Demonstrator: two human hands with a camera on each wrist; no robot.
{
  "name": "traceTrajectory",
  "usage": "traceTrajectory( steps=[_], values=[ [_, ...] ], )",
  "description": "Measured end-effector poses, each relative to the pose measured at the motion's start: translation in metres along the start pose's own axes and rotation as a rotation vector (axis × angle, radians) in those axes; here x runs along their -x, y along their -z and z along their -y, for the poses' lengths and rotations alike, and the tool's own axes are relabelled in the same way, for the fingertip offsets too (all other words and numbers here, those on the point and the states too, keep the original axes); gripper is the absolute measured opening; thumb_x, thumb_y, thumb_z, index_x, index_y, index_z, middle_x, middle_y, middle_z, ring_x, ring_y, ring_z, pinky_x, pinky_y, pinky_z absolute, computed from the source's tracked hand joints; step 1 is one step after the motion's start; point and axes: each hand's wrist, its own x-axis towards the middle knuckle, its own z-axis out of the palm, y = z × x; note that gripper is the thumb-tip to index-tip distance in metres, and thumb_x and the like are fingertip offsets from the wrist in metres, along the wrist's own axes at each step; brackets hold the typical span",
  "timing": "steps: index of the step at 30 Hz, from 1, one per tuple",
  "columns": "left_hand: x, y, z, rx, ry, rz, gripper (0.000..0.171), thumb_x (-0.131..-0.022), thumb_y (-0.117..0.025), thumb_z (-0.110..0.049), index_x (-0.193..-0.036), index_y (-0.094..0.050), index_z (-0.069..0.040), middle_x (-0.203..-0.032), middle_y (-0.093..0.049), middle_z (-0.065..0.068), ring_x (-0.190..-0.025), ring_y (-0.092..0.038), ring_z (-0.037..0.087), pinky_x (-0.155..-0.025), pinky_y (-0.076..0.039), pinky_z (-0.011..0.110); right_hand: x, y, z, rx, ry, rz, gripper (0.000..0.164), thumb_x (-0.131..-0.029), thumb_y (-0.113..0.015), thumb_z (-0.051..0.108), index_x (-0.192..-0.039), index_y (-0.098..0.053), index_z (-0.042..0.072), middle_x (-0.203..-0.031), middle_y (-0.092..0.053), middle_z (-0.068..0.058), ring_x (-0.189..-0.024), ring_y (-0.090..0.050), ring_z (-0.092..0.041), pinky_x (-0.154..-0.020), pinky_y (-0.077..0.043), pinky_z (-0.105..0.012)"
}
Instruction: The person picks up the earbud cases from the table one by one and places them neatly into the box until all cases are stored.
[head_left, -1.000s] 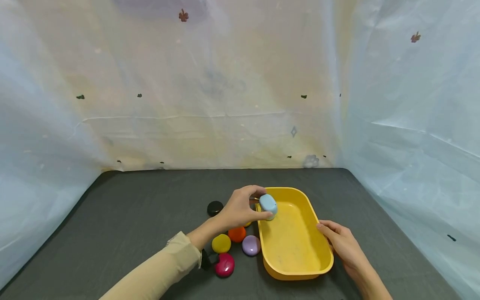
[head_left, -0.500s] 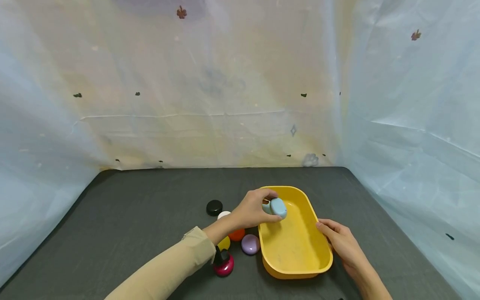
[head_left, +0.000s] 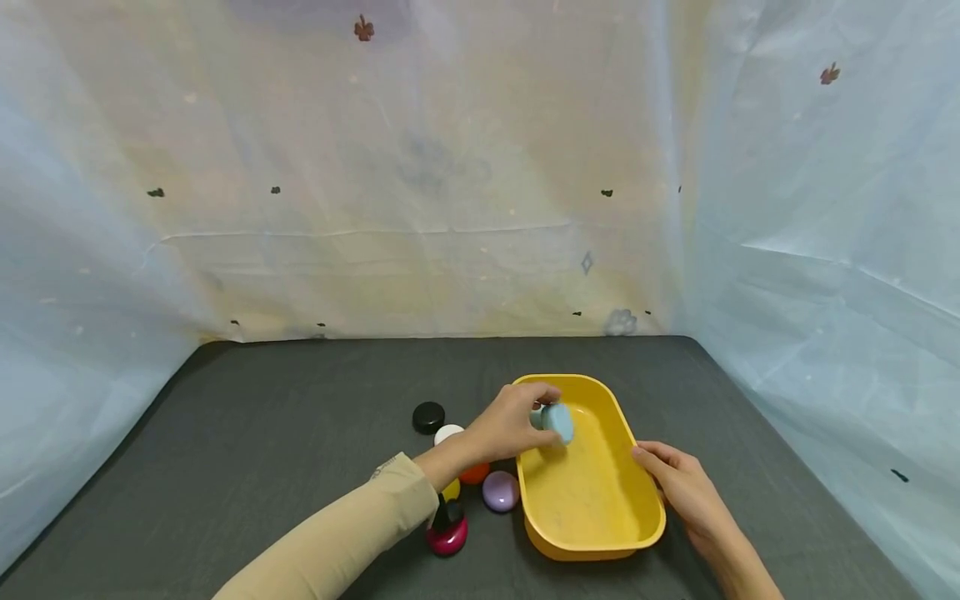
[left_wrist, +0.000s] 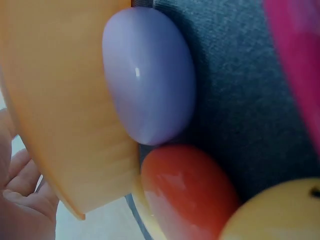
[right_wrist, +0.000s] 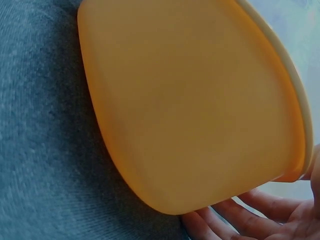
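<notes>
Blue piece (head_left: pixel 558 424) shifted rightward over yellow tray (head_left: pixel 592 496), left forearm (head_left: pixel 450 460) half-hiding orange piece (head_left: pixel 474 475).

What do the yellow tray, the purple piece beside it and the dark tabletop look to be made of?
Yellow tray: likely moulded plastic, satin finish; smooth walls and rounded corners suggest it.
Purple piece: glossy, possibly plastic or a coated stone; its small bright highlight shows the shine but leaves the material open.
Dark tabletop: probably matte cloth; the right wrist view shows fine ribbing.
</notes>
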Motion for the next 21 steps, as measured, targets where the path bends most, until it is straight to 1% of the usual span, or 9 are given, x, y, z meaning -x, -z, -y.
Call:
traceTrajectory(
  steps=[4,6,11,13,18,21],
  values=[
    [-0.001,0.002,-0.001,-0.014,-0.005,-0.035,0.052,-0.085,-0.079,-0.014,-0.131,-0.059,0.001,-0.128,-0.061,0.009,-0.113,-0.060,0.023,-0.094,-0.047,0.025,0.000,-0.001,0.000,-0.006,0.002,0.003,0.054,-0.100,-0.058,0.034,-0.135,-0.052,-0.007,-0.108,-0.066,-0.010,-0.087,-0.063,-0.022,-0.071,-0.056,-0.033],
    [-0.001,0.004,-0.002,-0.016,-0.005,-0.053,0.051,-0.085,-0.079,-0.015,-0.130,-0.060,0.000,-0.128,-0.061,0.008,-0.113,-0.060,0.023,-0.094,-0.047,0.025,0.001,-0.001,0.001,-0.012,0.003,0.002,0.052,-0.101,-0.057,0.032,-0.135,-0.052,-0.007,-0.108,-0.066,-0.010,-0.087,-0.064,-0.022,-0.071,-0.056,-0.033],
    [0.004,0.011,-0.003,0.022,0.031,-0.088,0.048,-0.085,-0.078,-0.015,-0.128,-0.061,-0.001,-0.125,-0.061,0.009,-0.113,-0.060,0.025,-0.095,-0.048,0.027,0.001,-0.001,0.001,-0.015,0.001,0.003,0.052,-0.100,-0.058,0.032,-0.135,-0.052,-0.007,-0.107,-0.066,-0.010,-0.086,-0.063,-0.022,-0.070,-0.055,-0.032],
    [0.007,0.016,-0.004,0.048,0.048,-0.105,0.048,-0.086,-0.078,-0.014,-0.128,-0.060,0.000,-0.125,-0.061,0.010,-0.113,-0.059,0.025,-0.096,-0.047,0.028,0.001,-0.001,0.001,-0.010,0.005,0.004,0.053,-0.100,-0.058,0.033,-0.135,-0.053,-0.006,-0.108,-0.066,-0.010,-0.086,-0.063,-0.021,-0.070,-0.055,-0.032],
    [0.017,0.031,-0.002,0.097,0.057,-0.160,0.046,-0.087,-0.078,-0.014,-0.128,-0.060,-0.001,-0.125,-0.061,0.014,-0.114,-0.059,0.028,-0.097,-0.048,0.034,0.000,0.000,0.001,0.004,0.009,0.002,0.054,-0.100,-0.058,0.035,-0.135,-0.053,-0.006,-0.110,-0.065,-0.010,-0.087,-0.062,-0.021,-0.070,-0.055,-0.032],
    [0.027,0.040,0.003,0.097,0.053,-0.189,0.046,-0.086,-0.078,-0.014,-0.127,-0.060,-0.002,-0.124,-0.061,0.013,-0.113,-0.059,0.027,-0.097,-0.048,0.037,0.001,0.001,0.001,0.009,0.001,0.000,0.053,-0.100,-0.058,0.033,-0.135,-0.053,-0.006,-0.110,-0.065,-0.010,-0.086,-0.062,-0.021,-0.070,-0.055,-0.032]
  ],
)
